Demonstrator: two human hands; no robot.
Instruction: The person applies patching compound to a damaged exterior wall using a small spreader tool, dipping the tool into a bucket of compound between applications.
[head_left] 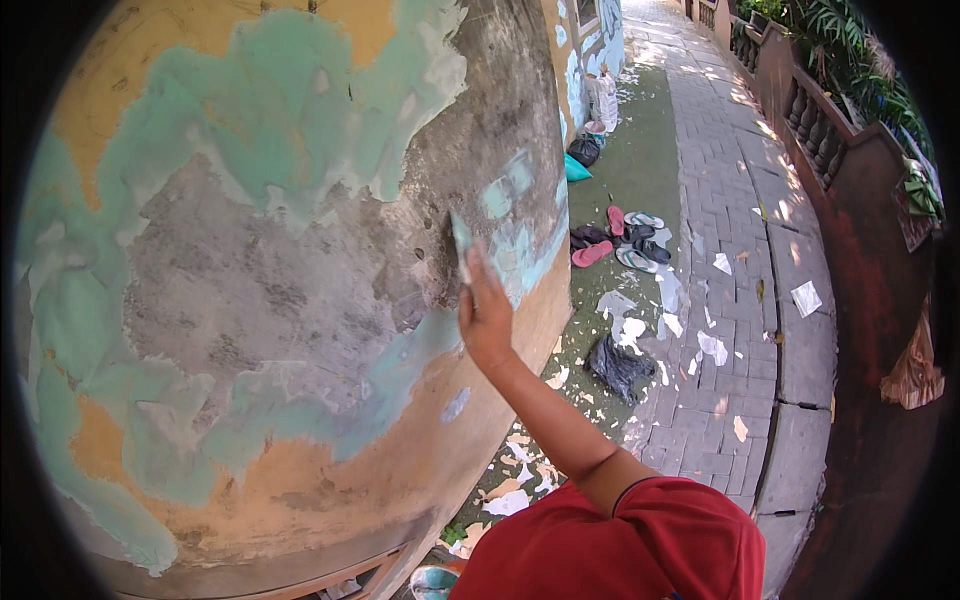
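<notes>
Pale-teal, flat, narrow scraper-like tool at the grey, green and tan peeling wall.
It lies toward 11 o'clock from the bare right hand, long axis running 11 to 5; the fingers seem closed on its lower end, though blur hides the exact grip.

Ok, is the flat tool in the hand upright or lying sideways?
Near upright, leaning slightly left: the flat tool points up in the picture, above the right hand.
</notes>
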